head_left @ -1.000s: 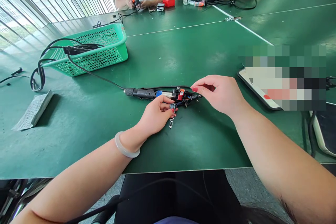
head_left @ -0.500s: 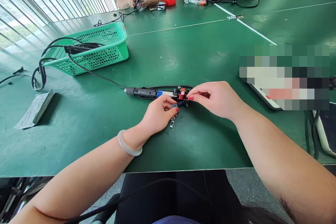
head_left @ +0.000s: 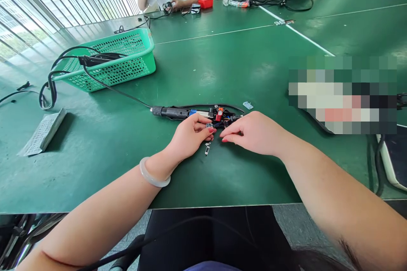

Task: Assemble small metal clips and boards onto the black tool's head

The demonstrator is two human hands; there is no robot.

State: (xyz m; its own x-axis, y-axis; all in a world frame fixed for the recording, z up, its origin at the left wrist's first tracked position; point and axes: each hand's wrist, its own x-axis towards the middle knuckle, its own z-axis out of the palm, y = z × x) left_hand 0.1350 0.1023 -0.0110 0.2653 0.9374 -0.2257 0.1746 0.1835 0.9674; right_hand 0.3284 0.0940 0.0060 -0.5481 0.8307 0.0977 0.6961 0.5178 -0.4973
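Note:
A black stick-shaped electrical device (head_left: 173, 112) lies across the table in front of me, its cord leaving at the left end. At its right part the insides show, with a red and orange block (head_left: 219, 113) and dark wires. My left hand (head_left: 192, 134) pinches a small grey part (head_left: 209, 125) beside the device's near side. Below those fingertips is a small silvery piece (head_left: 207, 149). My right hand (head_left: 251, 135) hovers at the device's right end, thumb and forefinger slightly apart and nothing visible between them. A flat light-grey plate (head_left: 248, 105) lies just beyond it.
A green plastic basket (head_left: 140, 62) with black cables stands at the back left. A folded paper packet (head_left: 44, 133) lies at the left. A blurred-out object (head_left: 343, 101) sits at the right. Across the table, co-workers handle corded devices near a red box (head_left: 205, 1).
My right hand has moved down and slightly left, away from the red block, uncovering the grey plate behind it. My left hand has barely moved. Across the table, a person has raised one hand.

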